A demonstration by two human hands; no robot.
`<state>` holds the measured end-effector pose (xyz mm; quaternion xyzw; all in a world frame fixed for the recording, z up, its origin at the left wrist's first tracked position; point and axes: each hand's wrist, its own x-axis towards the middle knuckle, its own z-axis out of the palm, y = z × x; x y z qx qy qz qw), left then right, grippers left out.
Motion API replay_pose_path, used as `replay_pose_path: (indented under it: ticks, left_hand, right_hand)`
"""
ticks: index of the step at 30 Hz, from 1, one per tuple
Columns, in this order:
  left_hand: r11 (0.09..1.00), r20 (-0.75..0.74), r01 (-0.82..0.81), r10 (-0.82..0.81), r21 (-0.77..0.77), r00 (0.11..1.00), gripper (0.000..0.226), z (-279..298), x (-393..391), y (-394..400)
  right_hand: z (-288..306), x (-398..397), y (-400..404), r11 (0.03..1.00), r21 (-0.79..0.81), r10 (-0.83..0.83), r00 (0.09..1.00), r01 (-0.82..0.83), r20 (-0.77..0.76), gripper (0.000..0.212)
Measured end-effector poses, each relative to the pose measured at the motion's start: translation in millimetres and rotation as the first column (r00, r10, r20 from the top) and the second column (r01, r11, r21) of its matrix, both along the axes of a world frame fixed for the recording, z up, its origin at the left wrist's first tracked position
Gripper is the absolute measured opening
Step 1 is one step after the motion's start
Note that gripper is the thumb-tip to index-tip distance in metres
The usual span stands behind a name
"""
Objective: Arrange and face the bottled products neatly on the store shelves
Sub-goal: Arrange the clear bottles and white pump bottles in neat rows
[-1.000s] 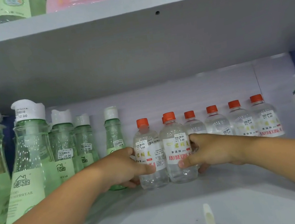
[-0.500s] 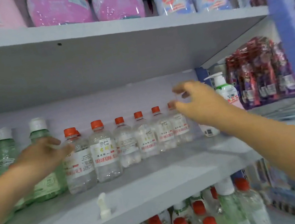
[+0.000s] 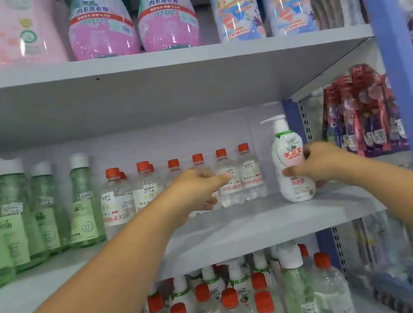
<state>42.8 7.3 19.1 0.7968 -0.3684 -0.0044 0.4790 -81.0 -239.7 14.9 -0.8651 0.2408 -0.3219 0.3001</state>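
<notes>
Step in hand: facing the right end of the middle shelf. Right hand is clamping around the white pump bottle, which is standing upright on the shelf. Left hand is cupping, fingers curled, at the clear red-capped bottles; firm grip not confirmed. Next move likely calls for turning the pump bottle label-forward and closing the gap between the hands.

Bare shelf gap between clear bottles and pump bottle.
</notes>
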Motion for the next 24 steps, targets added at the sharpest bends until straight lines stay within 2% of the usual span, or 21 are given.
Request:
replay_pose_path:
  ticks: [4,5,7,9,11,13,14,15,17,19,24]
  left_hand:
    - [0.999,-0.013,-0.03,0.03,-0.028,0.999,0.08,-10,-9,-15]
    - [0.998,0.001,-0.034,0.034,-0.046,0.999,0.081,-13,-13,-17]
    - [0.994,0.022,-0.049,0.051,-0.099,0.998,0.069,-19,-15,-16]
    - [0.98,0.014,-0.119,0.122,-0.157,0.992,0.056,-20,-11,-10]
    - [0.962,-0.017,-0.184,0.184,-0.203,0.983,0.047,-21,-5,-2]
    - [0.951,-0.044,-0.194,0.189,-0.243,0.981,0.042,-25,-2,1]
    - [0.948,-0.062,-0.192,0.182,-0.255,0.981,0.042,-28,-2,1]
    - [0.945,-0.086,-0.19,0.173,-0.266,0.981,0.043,-32,-2,0]
    - [0.943,-0.141,-0.178,0.143,-0.283,0.98,0.046,-36,-3,0]
    - [0.941,-0.175,-0.167,0.118,-0.294,0.977,0.045,-37,-3,0]
    - [0.943,-0.194,-0.172,0.119,-0.284,0.974,0.043,-37,-1,1]
  right_hand:
    - [-3,26,44,0.956,-0.01,0.293,0.955,-0.294,-0.04,0.031]
    - [-4,30,54,0.926,-0.002,0.377,0.924,-0.378,-0.067,0.033]
    - [-2,33,62,0.874,-0.008,0.479,0.865,-0.485,-0.15,0.033]
    - [6,36,47,0.903,-0.064,0.408,0.893,-0.426,-0.19,0.027]
    - [23,42,16,0.956,-0.227,0.137,0.965,-0.188,-0.224,0.024]
    - [38,46,-13,0.938,-0.339,-0.145,0.972,0.076,-0.183,0.036]
    - [44,49,-27,0.946,-0.289,-0.192,0.973,0.149,-0.127,0.048]
    - [47,53,-41,0.968,-0.189,-0.184,0.979,0.166,-0.083,0.06]
    - [45,64,-62,0.996,0.055,-0.068,0.997,0.07,-0.036,0.079]
    - [33,79,-75,0.972,0.236,0.001,1.0,0.005,-0.025,0.085]
    - [19,99,-64,0.992,0.121,-0.052,0.997,0.045,0.059,0.042]
